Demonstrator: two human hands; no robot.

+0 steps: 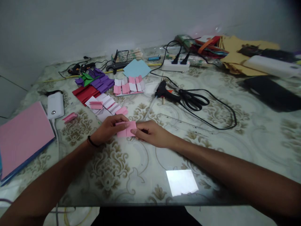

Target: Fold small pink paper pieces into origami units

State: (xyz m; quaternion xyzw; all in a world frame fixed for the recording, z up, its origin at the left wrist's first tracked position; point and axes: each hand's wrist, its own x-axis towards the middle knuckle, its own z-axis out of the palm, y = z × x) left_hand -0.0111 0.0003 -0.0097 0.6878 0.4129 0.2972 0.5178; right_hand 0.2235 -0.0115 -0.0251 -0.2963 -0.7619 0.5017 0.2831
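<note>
Between my two hands a small folded pink paper (131, 128) is held just above the patterned table. My left hand (109, 128) pinches its left part, the thumb lying across the top. The right edge is gripped by my right hand (150, 133) between thumb and fingers. Just beyond my left hand lie white and pink folded papers (108, 105), and past them a red folded paper (86, 93). A loose pink folded piece (70, 117) rests left of them. Another pink and white folded group (129, 85) sits farther back.
A black glue gun (168, 92) with a coiled cord lies beyond my right hand, near a transparent ruler (185, 124). A white power bank (55, 105) and pink sheets (24, 136) are at left. A power strip (176, 65) stands at the back.
</note>
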